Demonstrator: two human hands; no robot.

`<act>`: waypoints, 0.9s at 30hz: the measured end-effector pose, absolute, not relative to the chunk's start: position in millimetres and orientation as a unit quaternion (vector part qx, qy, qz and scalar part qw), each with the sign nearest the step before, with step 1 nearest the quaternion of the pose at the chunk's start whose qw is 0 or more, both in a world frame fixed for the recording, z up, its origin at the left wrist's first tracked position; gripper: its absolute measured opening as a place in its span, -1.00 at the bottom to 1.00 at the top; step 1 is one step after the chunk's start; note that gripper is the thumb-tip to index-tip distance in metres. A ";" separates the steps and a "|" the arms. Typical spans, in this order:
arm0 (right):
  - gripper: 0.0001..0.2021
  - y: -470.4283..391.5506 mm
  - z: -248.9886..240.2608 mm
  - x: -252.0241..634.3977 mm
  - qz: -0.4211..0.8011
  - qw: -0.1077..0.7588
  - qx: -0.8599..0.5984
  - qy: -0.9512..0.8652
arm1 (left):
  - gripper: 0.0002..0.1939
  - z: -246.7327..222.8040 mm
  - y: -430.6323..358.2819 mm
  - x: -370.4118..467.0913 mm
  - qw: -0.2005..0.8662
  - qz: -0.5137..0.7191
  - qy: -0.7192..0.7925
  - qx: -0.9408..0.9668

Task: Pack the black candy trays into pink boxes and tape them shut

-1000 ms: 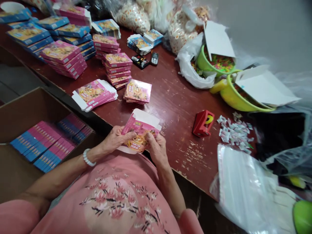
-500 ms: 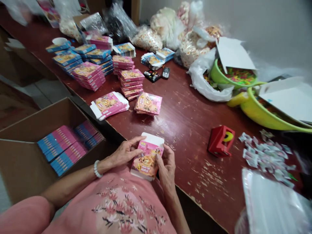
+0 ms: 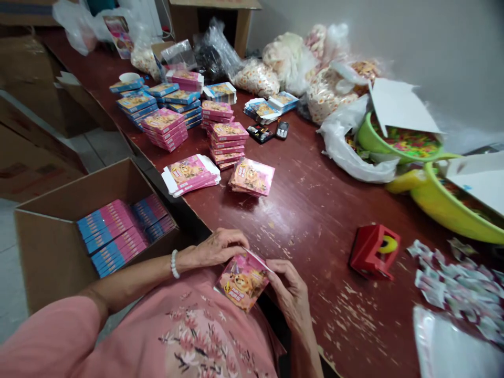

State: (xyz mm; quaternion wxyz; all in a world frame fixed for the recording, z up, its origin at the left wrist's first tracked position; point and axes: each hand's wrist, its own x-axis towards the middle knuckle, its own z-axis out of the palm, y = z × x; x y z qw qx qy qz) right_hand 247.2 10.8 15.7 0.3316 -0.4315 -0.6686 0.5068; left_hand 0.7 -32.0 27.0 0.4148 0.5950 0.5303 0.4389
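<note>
A small pink printed carton [image 3: 241, 282] is held between my two hands, close against my shirt at the table's edge. My left hand [image 3: 220, 248] grips its upper left corner, fingers at the top flap. My right hand [image 3: 289, 286] pinches the upper right corner with thumb and forefinger. The top flap is seen nearly edge-on, folded over at the opening. Just beyond my hands lie a short stack of pink cartons [image 3: 252, 177] and a fanned pile of flat pink cartons [image 3: 191, 174] with white flaps.
A cardboard box [image 3: 43, 268] with rows of blue and pink cartons stands at left. On the red table [image 3: 315, 210] are a red tape dispenser [image 3: 374, 252], small white packets [image 3: 452, 283], green basins [image 3: 452, 202], a phone [image 3: 282, 130] and stacked blue cartons [image 3: 136, 102].
The carton's white top flap stood up before and is now folded down. Both hands have moved to its upper corners. The view has shifted, so the surroundings sit lower and further right.
</note>
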 end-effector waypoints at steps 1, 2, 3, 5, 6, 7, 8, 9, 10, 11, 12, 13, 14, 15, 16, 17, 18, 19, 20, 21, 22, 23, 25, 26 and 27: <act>-0.79 12.8 18.0 249.9 0.512 0.315 -0.416 -0.682 | -0.82 28.1 -31.1 -2.0 0.420 0.428 0.511 0.616; -0.79 15.3 20.0 252.4 0.520 0.304 -0.407 -0.687 | -0.82 29.9 -29.9 -4.8 0.425 0.416 0.492 0.636; -0.79 18.3 21.8 254.5 0.531 0.293 -0.406 -0.684 | -0.80 32.4 -28.7 -7.3 0.435 0.404 0.476 0.649; -0.79 25.1 24.3 257.0 0.556 0.261 -0.405 -0.677 | -0.77 38.7 -26.1 -10.9 0.462 0.385 0.462 0.652; -0.79 28.3 25.2 257.3 0.566 0.242 -0.404 -0.676 | -0.76 42.2 -25.0 -11.8 0.472 0.379 0.465 0.646; -0.79 31.0 26.2 256.9 0.573 0.225 -0.404 -0.677 | -0.75 45.6 -24.1 -12.1 0.478 0.375 0.470 0.640; -0.78 32.8 27.5 256.0 0.577 0.216 -0.406 -0.675 | -0.75 48.9 -23.4 -11.8 0.482 0.371 0.477 0.634; -0.78 33.6 29.0 254.5 0.582 0.212 -0.410 -0.670 | -0.76 51.8 -22.9 -11.1 0.488 0.367 0.486 0.626; -0.78 33.2 30.8 252.8 0.593 0.212 -0.414 -0.657 | -0.75 54.3 -22.5 -10.1 0.500 0.363 0.495 0.612; -0.77 31.9 32.7 250.8 0.610 0.216 -0.420 -0.637 | -0.75 56.2 -22.3 -8.9 0.518 0.360 0.502 0.592; -0.76 30.0 34.4 248.8 0.629 0.222 -0.424 -0.613 | -0.74 57.5 -22.0 -7.6 0.538 0.357 0.508 0.569; -0.76 27.9 35.7 246.9 0.648 0.228 -0.426 -0.589 | -0.74 58.1 -21.5 -6.3 0.559 0.354 0.515 0.545; -0.76 26.0 36.3 245.1 0.663 0.235 -0.426 -0.569 | -0.74 58.0 -20.7 -5.1 0.577 0.352 0.520 0.522; -0.76 24.5 36.0 243.7 0.672 0.244 -0.424 -0.556 | -0.75 57.3 -19.7 -4.1 0.591 0.349 0.524 0.505; -0.76 23.5 34.9 242.6 0.674 0.254 -0.422 -0.551 | -0.76 56.0 -18.5 -3.2 0.599 0.346 0.527 0.494; -0.77 22.8 33.2 242.0 0.671 0.266 -0.420 -0.550 | -0.78 54.3 -17.3 -2.5 0.603 0.346 0.526 0.490; -0.78 22.2 31.1 241.9 0.665 0.281 -0.417 -0.552 | -0.80 52.5 -16.2 -2.0 0.603 0.348 0.521 0.493; -0.79 21.4 29.0 242.1 0.658 0.296 -0.412 -0.555 | -0.81 50.8 -15.6 -1.7 0.600 0.353 0.514 0.502; -0.80 20.3 27.1 242.5 0.653 0.311 -0.406 -0.559 | -0.83 49.4 -15.5 -1.9 0.593 0.360 0.506 0.513; -0.81 18.6 25.7 243.1 0.650 0.321 -0.397 -0.563 | -0.84 48.4 -16.0 -2.4 0.586 0.367 0.497 0.524; -0.82 16.3 24.9 243.6 0.648 0.329 -0.387 -0.567 | -0.85 48.0 -17.2 -3.4 0.579 0.373 0.489 0.535; -0.83 13.5 24.6 244.0 0.647 0.333 -0.378 -0.572 | -0.86 48.1 -19.0 -4.7 0.575 0.375 0.482 0.544; -0.83 7.1 24.6 244.1 0.642 0.340 -0.371 -0.579 | -0.86 49.6 -23.6 -8.0 0.569 0.371 0.470 0.564; -0.83 3.9 24.4 243.7 0.635 0.344 -0.374 -0.581 | -0.86 50.8 -25.8 -9.7 0.563 0.366 0.464 0.578; -0.83 0.9 23.8 243.0 0.628 0.351 -0.380 -0.582 | -0.85 52.0 -27.7 -11.3 0.554 0.361 0.458 0.594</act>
